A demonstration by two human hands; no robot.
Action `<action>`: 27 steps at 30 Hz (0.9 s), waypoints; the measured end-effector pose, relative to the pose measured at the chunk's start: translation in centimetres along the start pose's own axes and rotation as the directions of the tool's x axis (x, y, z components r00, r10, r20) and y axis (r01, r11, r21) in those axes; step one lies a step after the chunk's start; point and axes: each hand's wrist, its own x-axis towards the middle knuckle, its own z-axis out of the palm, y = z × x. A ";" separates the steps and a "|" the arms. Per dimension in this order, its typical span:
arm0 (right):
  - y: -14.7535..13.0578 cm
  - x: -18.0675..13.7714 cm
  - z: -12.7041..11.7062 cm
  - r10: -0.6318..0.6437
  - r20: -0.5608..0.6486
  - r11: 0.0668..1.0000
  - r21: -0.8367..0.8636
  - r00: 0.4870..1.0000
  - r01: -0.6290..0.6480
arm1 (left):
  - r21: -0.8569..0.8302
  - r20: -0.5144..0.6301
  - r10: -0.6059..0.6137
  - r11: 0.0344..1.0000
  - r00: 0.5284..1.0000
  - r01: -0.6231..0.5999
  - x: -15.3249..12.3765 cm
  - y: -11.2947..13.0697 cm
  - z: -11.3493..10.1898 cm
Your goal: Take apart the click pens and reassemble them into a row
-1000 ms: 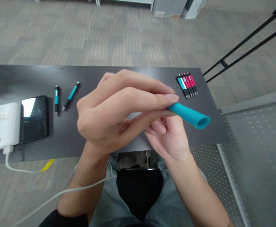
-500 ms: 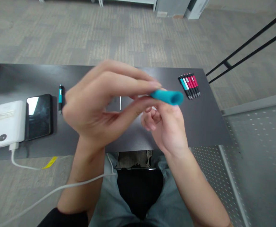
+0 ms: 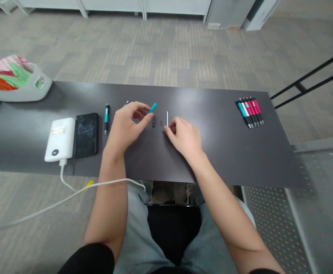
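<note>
My left hand [image 3: 129, 123] pinches a teal pen barrel [image 3: 153, 107] between thumb and fingers, its free end tilted up and to the right above the table. My right hand [image 3: 185, 137] is low over the table, thumb and forefinger closed around the near end of a thin white pen refill [image 3: 167, 117]; its lower tip is hidden by the fingers. Between the hands lie a short black pen part [image 3: 153, 121] and a tiny dark piece, perhaps a spring [image 3: 161, 123]. Another small dark part [image 3: 127, 102] shows just behind my left hand.
On the dark table [image 3: 226, 160], a teal-and-black pen [image 3: 106, 118], a black phone [image 3: 85, 135] and a white power bank [image 3: 59, 139] lie left. Its white cable [image 3: 69, 199] crosses my left forearm. Several pens [image 3: 250, 112] lie in a row at right. A white basket [image 3: 42, 89] stands far left.
Both hands have come down from close to the camera to the table. The teal barrel moved down with my left hand; my right hand has reached the refill. The view has shifted, showing the basket.
</note>
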 end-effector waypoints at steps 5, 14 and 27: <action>0.0 1.0 -1.6 0.118 0.065 0.979 -0.177 0.991 -0.105 | -0.031 0.254 -0.072 0.996 0.964 0.083 -1.2 -1.8 -1.3; 2.8 1.1 -6.2 0.345 0.207 0.871 -0.434 0.916 -0.230 | -0.166 0.487 -0.050 0.975 0.872 0.148 -1.6 -0.5 1.2; 6.0 -0.4 -8.0 0.021 0.028 0.772 0.635 0.999 -0.034 | -0.307 0.409 0.057 0.948 0.911 0.078 -0.8 1.6 3.3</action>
